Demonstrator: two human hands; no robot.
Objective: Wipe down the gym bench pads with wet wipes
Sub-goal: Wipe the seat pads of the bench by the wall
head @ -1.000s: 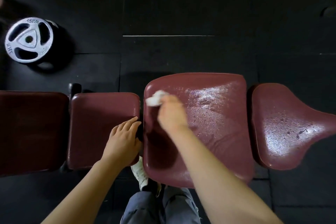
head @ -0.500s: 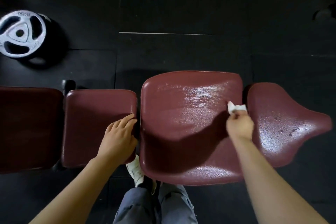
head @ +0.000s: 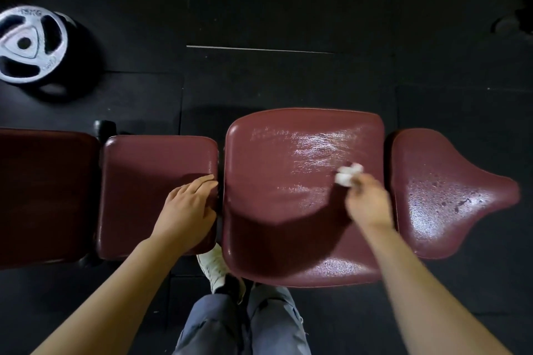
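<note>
The gym bench has several maroon pads in a row. On the large middle pad (head: 288, 170), wet streaks shine across the far half. My right hand (head: 367, 204) grips a crumpled white wet wipe (head: 347, 174) and presses it on the right part of that pad. My left hand (head: 189, 207) rests flat, fingers straight, on the right edge of the smaller pad (head: 150, 179) to the left. The flared end pad (head: 450, 196) at the right is speckled with droplets. A darker pad (head: 43, 196) lies at the far left.
A silver weight plate (head: 27, 45) lies on the black rubber floor at the upper left. My legs in grey trousers (head: 245, 323) and a white shoe (head: 213, 264) are below the bench's near edge. A dark knob (head: 103, 127) sticks out behind the left pads.
My right hand swept the wipe from the middle pad's left side to its right edge, then came back slightly left. My left hand has stayed on the smaller pad.
</note>
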